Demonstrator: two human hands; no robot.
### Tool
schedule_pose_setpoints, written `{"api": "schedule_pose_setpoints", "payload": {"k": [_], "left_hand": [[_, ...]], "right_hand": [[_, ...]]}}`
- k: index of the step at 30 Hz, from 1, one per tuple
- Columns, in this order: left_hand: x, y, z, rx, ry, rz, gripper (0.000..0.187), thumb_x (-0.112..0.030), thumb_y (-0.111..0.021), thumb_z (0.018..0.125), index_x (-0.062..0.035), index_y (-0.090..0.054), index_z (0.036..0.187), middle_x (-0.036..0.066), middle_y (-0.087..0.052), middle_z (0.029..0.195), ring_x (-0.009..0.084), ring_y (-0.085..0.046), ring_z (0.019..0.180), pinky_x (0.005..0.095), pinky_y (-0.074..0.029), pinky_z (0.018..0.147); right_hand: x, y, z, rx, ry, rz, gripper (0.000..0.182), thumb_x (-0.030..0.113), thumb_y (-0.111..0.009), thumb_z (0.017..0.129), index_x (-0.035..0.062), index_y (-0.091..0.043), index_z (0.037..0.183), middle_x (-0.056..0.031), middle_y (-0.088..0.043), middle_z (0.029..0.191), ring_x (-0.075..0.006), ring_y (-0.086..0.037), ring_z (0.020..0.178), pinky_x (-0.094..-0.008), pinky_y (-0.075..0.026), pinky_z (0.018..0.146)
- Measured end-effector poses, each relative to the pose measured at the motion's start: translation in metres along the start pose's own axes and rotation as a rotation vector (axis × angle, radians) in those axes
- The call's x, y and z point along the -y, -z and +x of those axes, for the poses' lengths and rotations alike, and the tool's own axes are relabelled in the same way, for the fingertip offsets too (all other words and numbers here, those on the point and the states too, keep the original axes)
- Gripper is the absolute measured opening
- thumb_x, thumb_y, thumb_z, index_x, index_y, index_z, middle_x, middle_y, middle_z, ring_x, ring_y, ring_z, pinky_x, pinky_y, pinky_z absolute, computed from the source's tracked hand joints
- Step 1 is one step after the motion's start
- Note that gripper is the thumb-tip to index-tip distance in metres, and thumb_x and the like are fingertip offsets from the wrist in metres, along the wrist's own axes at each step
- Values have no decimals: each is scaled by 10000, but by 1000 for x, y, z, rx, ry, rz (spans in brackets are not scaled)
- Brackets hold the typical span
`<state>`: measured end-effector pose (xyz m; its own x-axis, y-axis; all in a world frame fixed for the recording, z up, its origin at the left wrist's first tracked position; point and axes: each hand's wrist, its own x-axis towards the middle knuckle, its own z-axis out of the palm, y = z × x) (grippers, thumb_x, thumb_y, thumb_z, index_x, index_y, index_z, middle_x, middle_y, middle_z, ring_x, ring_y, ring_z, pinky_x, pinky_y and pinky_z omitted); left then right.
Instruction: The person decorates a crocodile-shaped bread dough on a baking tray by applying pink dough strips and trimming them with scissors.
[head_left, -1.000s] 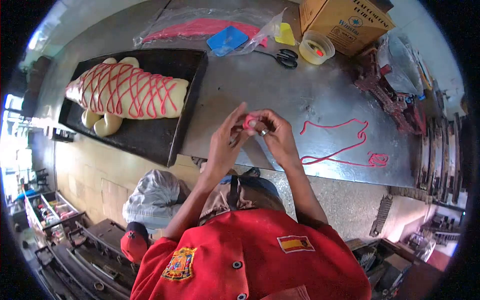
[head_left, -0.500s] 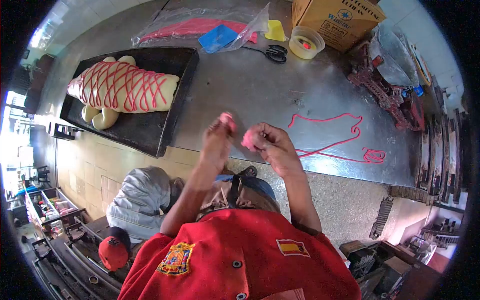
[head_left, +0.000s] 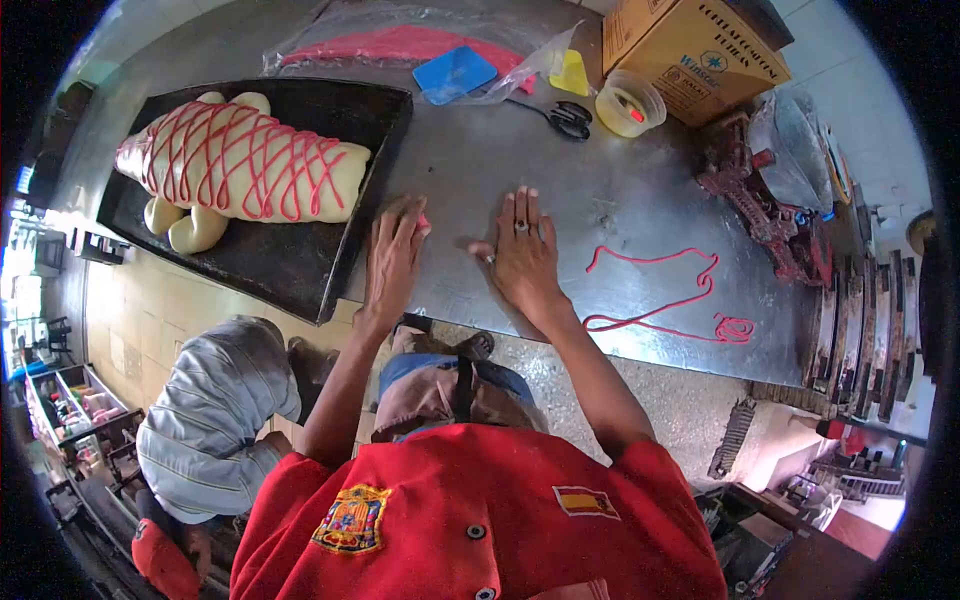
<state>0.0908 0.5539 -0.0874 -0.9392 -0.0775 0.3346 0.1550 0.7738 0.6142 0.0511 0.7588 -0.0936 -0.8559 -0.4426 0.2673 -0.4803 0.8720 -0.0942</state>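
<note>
My left hand (head_left: 393, 255) is at the table's front edge beside the black tray, its fingers bent round a bit of pink dough (head_left: 423, 225) that peeks out at the fingertips. Flat on the metal table (head_left: 450, 170) lies my right hand (head_left: 524, 250), fingers stretched out, a ring on one of them; whether dough is under the palm is hidden. To its right a thin pink dough strand (head_left: 650, 258) runs in bends to a small coil (head_left: 735, 329). In the black tray (head_left: 290, 265) rests a pale dough shape (head_left: 240, 165) crisscrossed with pink strands.
At the back are pink dough under plastic (head_left: 400, 45), a blue scraper (head_left: 455, 75), a yellow scraper (head_left: 570, 73), black scissors (head_left: 570, 120), a plastic tub (head_left: 630, 103) and a cardboard box (head_left: 695, 55). A red metal device (head_left: 755, 200) stands right. Another person (head_left: 215, 415) bends at lower left.
Both hands have come down from above the front edge onto the table. My right hand has opened flat, and the pink piece at its fingers no longer shows. The person at lower left has shifted.
</note>
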Motion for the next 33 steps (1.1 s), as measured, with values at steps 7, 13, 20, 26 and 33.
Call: {"api": "schedule_pose_setpoints", "payload": {"k": [7, 13, 20, 26, 33], "left_hand": [[-25, 29, -27, -47, 33, -129, 376, -30, -531, 927, -57, -539, 1302, 181, -493, 1338, 355, -462, 1256, 431, -374, 1049], [-70, 22, -32, 269, -35, -316, 390, -80, -526, 933, -42, -525, 1321, 203, -476, 1370, 344, -440, 1296, 426, -352, 1082], [-67, -51, -22, 377, -441, 286, 595, -357, -355, 1019, 62, -311, 1439, 234, -306, 1512, 348, -233, 1437, 476, -122, 1185], [-37, -127, 103, 169, -466, 532, 656, -428, -333, 1014, 89, -327, 1418, 269, -344, 1477, 399, -268, 1412, 514, -161, 1170], [-83, -90, -29, 297, -411, 303, 658, -434, -336, 1011, 85, -335, 1415, 281, -356, 1464, 395, -278, 1408, 493, -171, 1176]], "right_hand": [[26, 10, -39, 124, -17, 65, 866, 533, -513, 894, -102, -286, 1437, -310, -289, 1492, -395, -223, 1435, -475, -233, 1142], [22, 14, -13, 128, -42, 55, 740, 428, -474, 936, -81, -294, 1442, -278, -267, 1515, -398, -223, 1433, -466, -197, 1156], [35, 60, -124, 326, -16, 283, 632, 370, -525, 939, -8, -369, 1420, -236, -344, 1492, -347, -273, 1428, -477, -233, 1136], [13, 110, -150, 304, -115, 286, 520, 288, -567, 945, -12, -459, 1356, -184, -401, 1475, -308, -310, 1419, -467, -265, 1109], [2, 124, -168, 360, -212, 417, 489, 257, -544, 958, 7, -447, 1368, -198, -320, 1514, -332, -273, 1430, -504, -276, 1089]]}}
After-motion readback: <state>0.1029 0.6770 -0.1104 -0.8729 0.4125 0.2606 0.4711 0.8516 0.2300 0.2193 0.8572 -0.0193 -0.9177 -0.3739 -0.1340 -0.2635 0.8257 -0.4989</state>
